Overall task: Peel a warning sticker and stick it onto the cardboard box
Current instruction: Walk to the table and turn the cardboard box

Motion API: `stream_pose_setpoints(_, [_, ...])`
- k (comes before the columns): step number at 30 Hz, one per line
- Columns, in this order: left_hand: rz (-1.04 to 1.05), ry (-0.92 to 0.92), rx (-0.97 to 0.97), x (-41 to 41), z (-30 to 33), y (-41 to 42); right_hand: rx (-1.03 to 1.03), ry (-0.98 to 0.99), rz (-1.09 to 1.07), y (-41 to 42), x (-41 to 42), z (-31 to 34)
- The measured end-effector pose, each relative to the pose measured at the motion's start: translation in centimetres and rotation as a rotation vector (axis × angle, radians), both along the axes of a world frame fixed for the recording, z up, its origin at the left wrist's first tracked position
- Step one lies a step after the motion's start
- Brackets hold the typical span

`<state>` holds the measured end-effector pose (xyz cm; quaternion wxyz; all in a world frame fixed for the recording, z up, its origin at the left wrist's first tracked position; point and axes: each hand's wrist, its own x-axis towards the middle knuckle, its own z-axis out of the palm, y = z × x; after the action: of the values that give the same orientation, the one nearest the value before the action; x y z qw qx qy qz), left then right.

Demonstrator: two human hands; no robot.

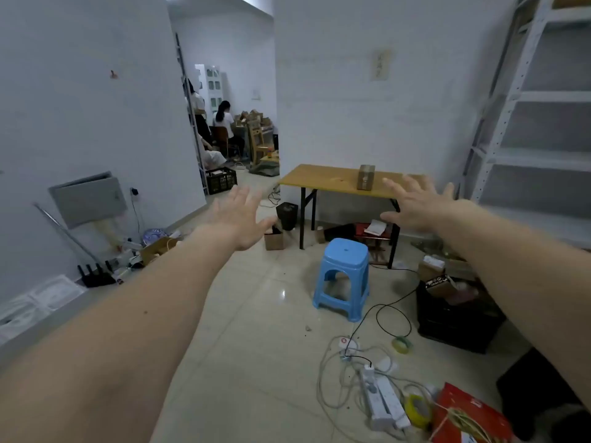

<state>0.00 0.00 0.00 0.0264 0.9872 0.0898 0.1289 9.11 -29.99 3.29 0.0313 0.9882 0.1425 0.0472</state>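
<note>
Across the room, a cardboard box [366, 177] stands on the table [323, 180]; left hand [238, 219] and right hand [415, 204] reach forward, spread and holding nothing.

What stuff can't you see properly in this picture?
- Warning sticker: none can be made out in the head view; both hands, left and right, are open and hold nothing.
- Cardboard box on the table: too small and blurred to read its markings.
- Table's right end: hidden behind the right hand.
- Red bag: cut off by the bottom edge.
</note>
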Motion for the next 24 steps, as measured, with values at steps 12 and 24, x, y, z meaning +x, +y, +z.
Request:
stream_pose_setpoints(12, [-0.016, 0.021, 0.05, 14.5, -0.5, 12.7, 0.028, -0.002, 0.035, 12.7, 14.3, -1.4])
stream_pose_setpoints(24, [-0.047, 0.124, 0.05, 35.2, 0.3, 20.0, 0.118, 0.043, -0.058, 19.3, 32.9, -3.9])
